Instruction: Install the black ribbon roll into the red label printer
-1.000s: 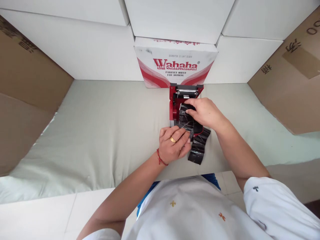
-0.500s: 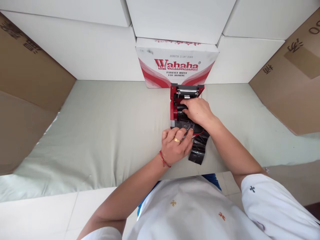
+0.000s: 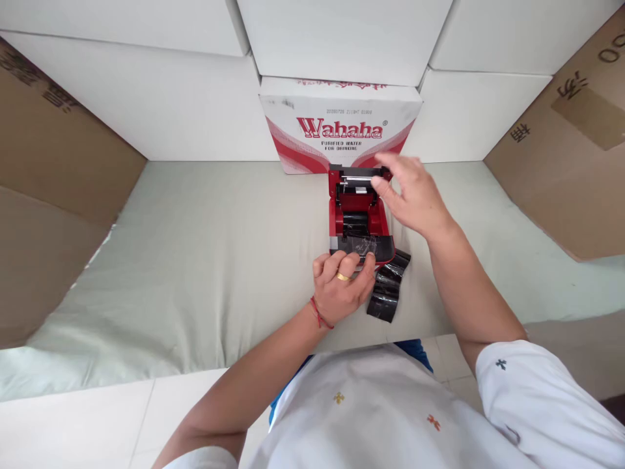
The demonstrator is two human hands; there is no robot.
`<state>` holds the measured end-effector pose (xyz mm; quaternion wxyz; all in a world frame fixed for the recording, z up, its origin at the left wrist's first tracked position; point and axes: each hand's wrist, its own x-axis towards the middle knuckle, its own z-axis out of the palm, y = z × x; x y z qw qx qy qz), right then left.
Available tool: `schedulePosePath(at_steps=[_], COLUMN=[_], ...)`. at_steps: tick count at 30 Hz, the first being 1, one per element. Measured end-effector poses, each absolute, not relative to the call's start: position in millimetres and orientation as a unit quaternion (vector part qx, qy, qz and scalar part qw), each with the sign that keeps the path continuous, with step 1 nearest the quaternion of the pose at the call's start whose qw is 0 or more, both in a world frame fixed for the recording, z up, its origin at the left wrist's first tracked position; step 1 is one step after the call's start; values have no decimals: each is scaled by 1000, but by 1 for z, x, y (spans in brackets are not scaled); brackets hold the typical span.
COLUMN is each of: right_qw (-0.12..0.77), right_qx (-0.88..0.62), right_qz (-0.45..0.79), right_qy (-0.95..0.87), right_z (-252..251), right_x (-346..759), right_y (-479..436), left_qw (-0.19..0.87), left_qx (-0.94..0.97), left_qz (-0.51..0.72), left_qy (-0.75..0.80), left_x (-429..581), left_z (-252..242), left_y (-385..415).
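Two hands at a small red printer, set on the pale green cloth just in front of a Wahaha carton. Lid tipped up and back, not yet shut; black roll already seated down in the open bay. Loose black film trailing out over the near edge and curling on the cloth, not taken up. Left hand curled at the printer's near edge, fingers bent down over the film, pinning it against the printer, just beside the trailing end. Right hand bare and empty, fingers loosely spread, hovering at the lid's right corner; touching or just short, hard to tell. Roll between both hands, nearer the left. Brown box well off to the left.
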<state>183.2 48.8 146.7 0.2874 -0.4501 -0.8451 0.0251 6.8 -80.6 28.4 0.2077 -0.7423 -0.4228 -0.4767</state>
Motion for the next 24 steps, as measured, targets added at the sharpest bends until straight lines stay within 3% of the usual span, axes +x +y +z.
schedulePosePath(at_steps=[5, 10, 17, 24], right_qw=[285, 209, 150, 214], right_qx=[-420, -396, -426, -401], right_qz=[29, 67, 15, 11], right_qy=[-861, -892, -892, -891], right_z=[132, 127, 116, 102], right_x=[190, 201, 191, 195], right_y=[19, -23, -27, -28], left_qw=[249, 246, 235, 218], left_qx=[-733, -722, -726, -734], left_qz=[-464, -480, -480, -478], left_qy=[-431, -434, -434, -429], left_x=[10, 11, 10, 10], left_z=[40, 37, 33, 30], left_y=[-81, -80, -81, -79])
